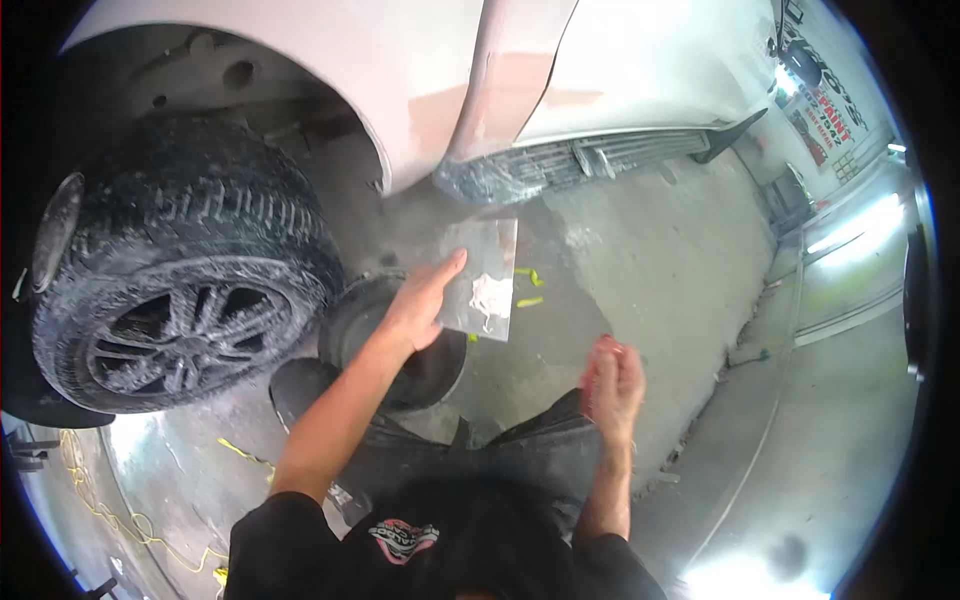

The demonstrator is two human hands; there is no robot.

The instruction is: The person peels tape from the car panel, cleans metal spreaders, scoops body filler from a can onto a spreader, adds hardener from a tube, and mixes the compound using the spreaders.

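Observation:
My left hand (pixel 422 305) grips a flat, thin mixing board (pixel 490 255) by its near-left side, thumb on top. A pale smear of paste (pixel 488 297) lies on the board's right half. Off to the right, my right hand (pixel 619 390) is closed around a red object (pixel 588 392). Most of that object is hidden by the fingers, so its kind is unclear. Ahead of both hands is a white car body (pixel 640 70) with pinkish-tan patches (pixel 510 95) around a panel seam.
At left, a dusty wheel (pixel 190 330) leans near the open wheel arch. A round black tub-like thing (pixel 345 320) sits beneath my left forearm. A running board (pixel 540 168) juts out below the car. Yellow-green strips (pixel 530 302) and a yellow cord (pixel 135 525) lie on the floor.

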